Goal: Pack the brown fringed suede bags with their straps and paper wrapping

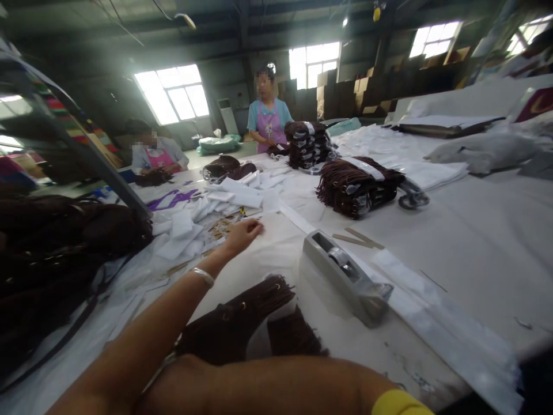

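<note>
My left hand (247, 230), a bracelet on its wrist, is stretched forward over the white table beside a scatter of small tan and metallic pieces (222, 227). Its fingers are curled closed; whatever is in them, if anything, is hidden. My right forearm (268, 383) crosses the bottom of the view to the left. The fingers of my right hand (184, 374) are hidden behind my left arm. Just beyond that forearm lies a dark brown fringed bag (224, 323) with metal eyelets and a pale sheet at its fold. A grey tape dispenser (341, 276) stands to its right.
Stacked brown fringed bags (358, 184) bound with pale bands sit farther back, near another pile (306, 144). White packets (185, 225) litter the left side. Dark bags (52, 259) heap up at far left beside a metal post (99, 155). Two co-workers (270, 118) are across the table.
</note>
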Action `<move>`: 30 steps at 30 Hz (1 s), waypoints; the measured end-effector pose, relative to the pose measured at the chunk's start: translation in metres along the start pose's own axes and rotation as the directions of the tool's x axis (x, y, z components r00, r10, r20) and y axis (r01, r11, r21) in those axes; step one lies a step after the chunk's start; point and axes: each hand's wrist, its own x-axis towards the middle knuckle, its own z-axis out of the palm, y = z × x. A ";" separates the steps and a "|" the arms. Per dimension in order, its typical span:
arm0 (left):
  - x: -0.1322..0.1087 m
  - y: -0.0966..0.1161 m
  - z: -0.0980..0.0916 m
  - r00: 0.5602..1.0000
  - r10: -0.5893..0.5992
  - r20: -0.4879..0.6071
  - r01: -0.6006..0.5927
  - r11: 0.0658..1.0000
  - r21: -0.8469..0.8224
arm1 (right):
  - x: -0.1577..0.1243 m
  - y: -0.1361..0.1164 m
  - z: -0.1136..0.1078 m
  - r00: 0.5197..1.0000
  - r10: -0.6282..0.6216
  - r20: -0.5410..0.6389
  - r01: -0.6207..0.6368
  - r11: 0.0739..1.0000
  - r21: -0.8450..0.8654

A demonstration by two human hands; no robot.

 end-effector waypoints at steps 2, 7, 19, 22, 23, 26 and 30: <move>-0.018 0.014 -0.029 0.995 -0.055 -0.079 0.048 0.995 -0.089 | -0.010 0.003 -0.001 0.986 0.129 -0.101 -0.111 0.980 0.164; -0.094 0.049 -0.094 0.927 -0.236 -0.292 0.132 0.933 -0.336 | -0.013 -0.003 -0.019 0.821 0.446 -0.358 -0.057 0.687 0.724; -0.262 0.040 -0.095 0.690 -0.425 -0.586 0.215 0.893 -0.394 | -0.016 -0.013 -0.048 0.788 0.264 -0.556 0.316 0.602 0.734; -0.277 0.035 -0.075 0.689 -0.452 -0.566 0.228 0.877 -0.423 | -0.016 -0.013 -0.048 0.674 0.300 -0.675 0.244 0.773 0.586; -0.279 0.035 -0.066 0.636 -0.473 -0.609 0.177 0.858 -0.482 | -0.016 -0.016 -0.049 0.646 0.300 -0.701 0.247 0.788 0.564; -0.277 0.043 -0.033 0.492 -0.569 -0.659 -0.014 0.752 -0.659 | -0.017 -0.037 -0.059 0.668 0.250 -0.701 0.296 0.775 0.558; -0.262 0.056 0.007 0.693 -0.515 -0.504 0.076 0.748 -0.659 | -0.035 -0.079 -0.086 0.671 0.161 -0.724 0.349 0.792 0.500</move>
